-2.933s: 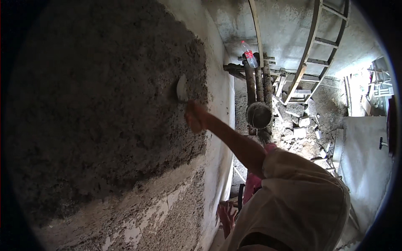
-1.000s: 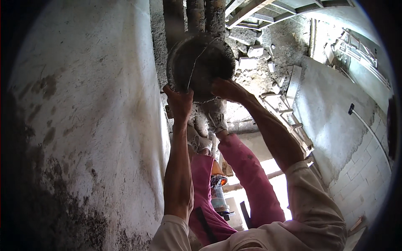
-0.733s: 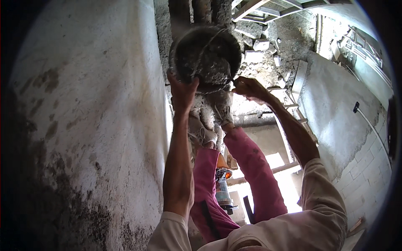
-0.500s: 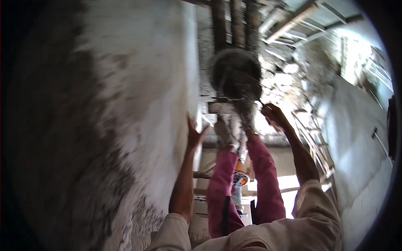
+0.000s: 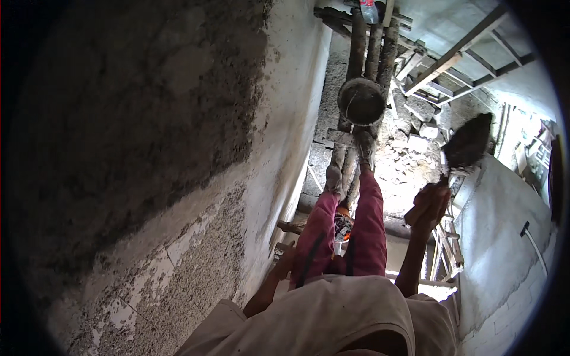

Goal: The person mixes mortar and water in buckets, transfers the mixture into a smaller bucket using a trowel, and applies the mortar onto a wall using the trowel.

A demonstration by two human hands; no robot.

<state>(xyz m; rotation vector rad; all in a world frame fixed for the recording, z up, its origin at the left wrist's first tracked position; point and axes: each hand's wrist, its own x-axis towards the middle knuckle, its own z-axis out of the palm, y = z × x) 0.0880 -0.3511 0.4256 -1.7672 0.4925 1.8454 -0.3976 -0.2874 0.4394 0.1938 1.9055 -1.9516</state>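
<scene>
My right hand (image 5: 428,204), raised at the right, is closed round the handle of a trowel (image 5: 469,142). Its broad, dark, pointed blade is tilted up, and I cannot tell how much mortar is on it. Low beside my thigh is my left hand (image 5: 286,262), its fingers hidden. A round dark bucket (image 5: 343,107) with a thin wire handle rests on the log scaffold just beyond my feet. On my left stands a wall (image 5: 285,113) with a large dark patch of wet-looking plaster (image 5: 160,107) above bare, rough areas.
Under my feet runs a narrow walkway of logs (image 5: 358,50). A plastic bottle (image 5: 369,10) lies at its far end. Rubble (image 5: 409,148) covers the ground below. Wooden frames (image 5: 457,56) lean at the far right, and a hammer-like tool (image 5: 534,246) shows against the right wall.
My right hand has swung from beside the bucket out to the right, with the trowel blade now raised. My left hand has dropped from near the wall to my thigh. My view has turned left.
</scene>
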